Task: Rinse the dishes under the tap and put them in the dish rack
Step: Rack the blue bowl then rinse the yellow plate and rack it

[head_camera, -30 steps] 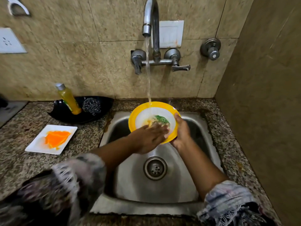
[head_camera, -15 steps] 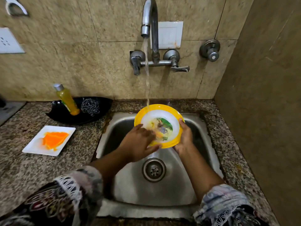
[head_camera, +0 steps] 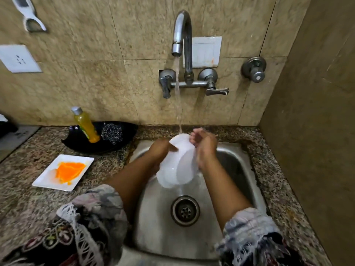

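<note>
I hold a plate (head_camera: pixel 177 166) over the steel sink (head_camera: pixel 234 169) with its white underside turned toward me, blurred by motion. The stream from the wall tap (head_camera: pixel 181 31) lands on its upper edge. My left hand (head_camera: pixel 160 150) grips the plate's left side and is partly hidden behind it. At the top right rim, my right hand (head_camera: pixel 204 146) clasps the plate, fingers curled over the edge. A white square plate (head_camera: pixel 48 181) smeared with orange residue lies on the granite counter at left.
A black oval tray (head_camera: pixel 126 131) behind the sink's left corner holds a yellow soap bottle (head_camera: pixel 86 125) and a steel scrubber (head_camera: pixel 112 132). The drain (head_camera: pixel 185 210) sits in the basin's middle. A side wall closes the right. No dish rack shows.
The plate has been flipped: its yellow rim and picture faced me before, now the white back does. My left hand left the plate's face and moved to its left edge.
</note>
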